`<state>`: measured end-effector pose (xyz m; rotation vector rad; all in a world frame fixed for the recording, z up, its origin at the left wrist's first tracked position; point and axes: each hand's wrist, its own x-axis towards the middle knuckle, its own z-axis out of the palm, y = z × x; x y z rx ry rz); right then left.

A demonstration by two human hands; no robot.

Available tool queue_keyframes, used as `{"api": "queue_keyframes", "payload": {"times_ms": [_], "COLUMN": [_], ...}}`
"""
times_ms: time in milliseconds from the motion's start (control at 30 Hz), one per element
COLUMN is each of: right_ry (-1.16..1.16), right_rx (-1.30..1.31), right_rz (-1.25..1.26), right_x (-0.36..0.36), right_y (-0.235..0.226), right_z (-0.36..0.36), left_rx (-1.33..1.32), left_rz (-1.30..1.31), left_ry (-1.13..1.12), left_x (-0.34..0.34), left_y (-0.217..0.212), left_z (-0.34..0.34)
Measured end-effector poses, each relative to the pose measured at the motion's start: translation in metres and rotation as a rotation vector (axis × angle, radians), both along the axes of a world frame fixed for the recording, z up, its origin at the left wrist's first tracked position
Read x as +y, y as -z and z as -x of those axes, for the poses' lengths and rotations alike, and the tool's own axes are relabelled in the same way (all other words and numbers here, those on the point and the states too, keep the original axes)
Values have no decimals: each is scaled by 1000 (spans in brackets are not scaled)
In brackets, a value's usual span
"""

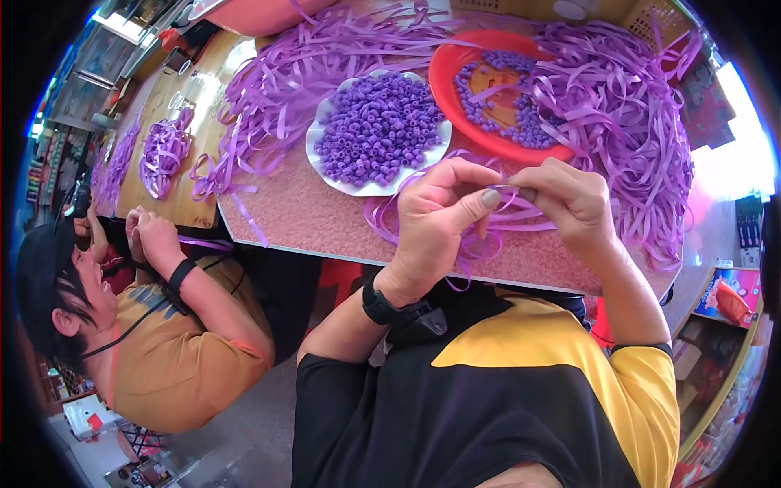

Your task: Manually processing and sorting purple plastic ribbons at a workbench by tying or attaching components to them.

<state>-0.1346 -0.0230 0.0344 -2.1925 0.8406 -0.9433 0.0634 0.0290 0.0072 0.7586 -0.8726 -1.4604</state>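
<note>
At the near edge of the table, my left hand [439, 213] and my right hand [571, 202] meet fingertip to fingertip. Both pinch a narrow purple ribbon [521, 218], whose loops hang below the fingers onto the tabletop. Something thin and shiny crosses between the fingertips, too small to make out. Just beyond my left hand, a white scalloped plate [310, 146] holds a heap of purple beads [378, 126]. A red oval tray [443, 69] with more purple beads [521, 130] lies past my right hand, partly covered by ribbon.
Piles of purple ribbon [618, 106] spread at the right and another ribbon pile [285, 85] at the back left. A co-worker [179, 350] sits at my left with raised hands [154, 236], beside a wooden table [199, 159] bearing ribbon bundles [165, 154]. A pink basin [260, 15] stands at the back.
</note>
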Motion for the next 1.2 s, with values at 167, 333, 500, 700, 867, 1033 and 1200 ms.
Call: {"api": "queue_keyframes", "payload": {"times_ms": [167,333,500,700,867,1033,1200], "right_ry": [-44,-53,-80,-116,-196,-164,-218], "right_rx": [-49,-50,-81,-124,-211,-191,-191], "right_rz": [-19,4,-10,46,-170,-168,-288], "right_x": [1,1,2,1,3,8,9], "right_y": [2,3,0,-6,-11,-9,-14], "right_z": [3,8,15,17,17,15,18], "left_rx": [9,-66,-138,-190,-267,-202,-89], "left_rz": [45,156,215,256,340,296,272], "left_ry": [-16,-69,-72,-113,-162,-163,-154], "left_x": [3,3,4,9,17,19,20], "left_y": [3,4,-1,-10,-14,-9,-12], "left_z": [1,5,9,12,15,16,19]}}
